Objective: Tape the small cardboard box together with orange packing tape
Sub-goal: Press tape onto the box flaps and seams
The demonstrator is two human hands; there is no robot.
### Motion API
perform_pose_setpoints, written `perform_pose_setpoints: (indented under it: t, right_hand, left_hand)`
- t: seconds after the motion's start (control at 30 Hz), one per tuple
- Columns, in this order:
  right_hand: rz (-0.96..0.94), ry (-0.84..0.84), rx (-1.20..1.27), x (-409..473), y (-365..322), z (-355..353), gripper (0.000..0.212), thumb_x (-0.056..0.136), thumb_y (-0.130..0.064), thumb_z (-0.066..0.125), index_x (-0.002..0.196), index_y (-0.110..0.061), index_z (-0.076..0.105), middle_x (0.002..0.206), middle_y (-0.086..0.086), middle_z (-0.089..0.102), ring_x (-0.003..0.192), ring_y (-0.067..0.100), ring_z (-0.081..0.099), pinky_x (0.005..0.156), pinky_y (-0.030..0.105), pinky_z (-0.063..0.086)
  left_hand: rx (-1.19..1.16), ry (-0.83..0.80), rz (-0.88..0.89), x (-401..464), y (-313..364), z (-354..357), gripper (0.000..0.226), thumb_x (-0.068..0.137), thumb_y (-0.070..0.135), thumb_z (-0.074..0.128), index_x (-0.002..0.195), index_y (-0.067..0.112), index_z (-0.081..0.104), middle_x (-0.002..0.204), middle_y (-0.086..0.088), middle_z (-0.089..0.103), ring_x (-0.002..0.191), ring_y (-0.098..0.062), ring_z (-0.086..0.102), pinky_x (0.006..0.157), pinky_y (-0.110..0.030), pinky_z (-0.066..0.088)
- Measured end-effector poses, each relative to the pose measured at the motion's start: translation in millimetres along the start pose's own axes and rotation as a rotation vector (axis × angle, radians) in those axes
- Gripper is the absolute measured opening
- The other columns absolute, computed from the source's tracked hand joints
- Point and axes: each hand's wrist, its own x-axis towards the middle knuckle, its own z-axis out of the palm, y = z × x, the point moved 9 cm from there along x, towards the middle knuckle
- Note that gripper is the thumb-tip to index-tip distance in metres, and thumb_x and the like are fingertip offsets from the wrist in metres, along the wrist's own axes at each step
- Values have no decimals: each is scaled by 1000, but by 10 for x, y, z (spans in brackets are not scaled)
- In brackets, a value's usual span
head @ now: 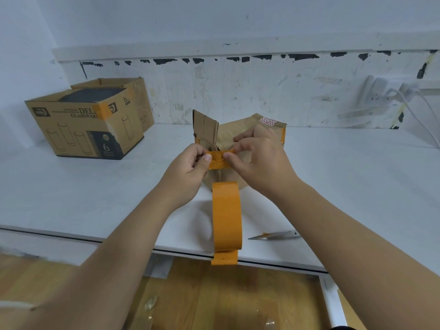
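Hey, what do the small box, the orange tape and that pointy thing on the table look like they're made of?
Small box: brown corrugated cardboard, matte, with a torn, creased flap showing ridges.
Orange tape: thin plastic film, probably; smooth with a slight sheen, and the strip held by the left hand and right hand wrinkles.
Pointy thing: looks like metal, grey and shiny, possibly a blade; too small to tell for certain.

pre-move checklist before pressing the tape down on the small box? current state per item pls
1. Both hands on the tape strip: ok, left hand and right hand each pinch it.
2. Strip flat: not ok, it looks creased.
3. Small box flaps closed: not ok, one flap stands up.
4. Tape roll clear: ok, standing on edge near the table front.
5. Scissors in reach: ok, on the table by the right forearm.
6. Strip stuck to box: cannot tell.
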Motion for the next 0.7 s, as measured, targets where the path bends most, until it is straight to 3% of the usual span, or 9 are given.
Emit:
perform_pose_setpoints:
  t: [0.2,0.33,0.6,0.7]
  right_hand:
    - [-3,-1,-6,-7,-6,6,20,82,-35,71,86,-15,75,103,-1,62,104,18,53,85,36,45]
    - [-3,-5,-6,-12,-19,9,19,81,-34,72,83,-15,74,102,0,62,103,19,53,86,37,45]
    - [17,-1,-13,0,-18,3,18,79,-30,74,74,-16,65,95,3,60,101,22,54,85,40,46]
    - [17,-15,0,0,-12,15,17,80,-28,73,77,-14,65,96,5,58,103,24,54,86,42,45]
  left_hand:
    - [5,31,-5,-15,21,17,16,101,24,40,88,21,49,79,-11,51,74,-21,49,64,-29,39]
    - [-4,41,-19,-21,29,27,19,101,24,40,96,9,51,82,-15,51,77,-29,51,68,-39,42]
    - [-11,128,6,-48,45,48,17,102,22,39,101,7,48,79,-6,48,70,-17,46,63,-33,40]
    - [7,160,43,-69,55,46,13,102,22,40,101,11,46,75,3,45,64,-8,43,59,-22,37]
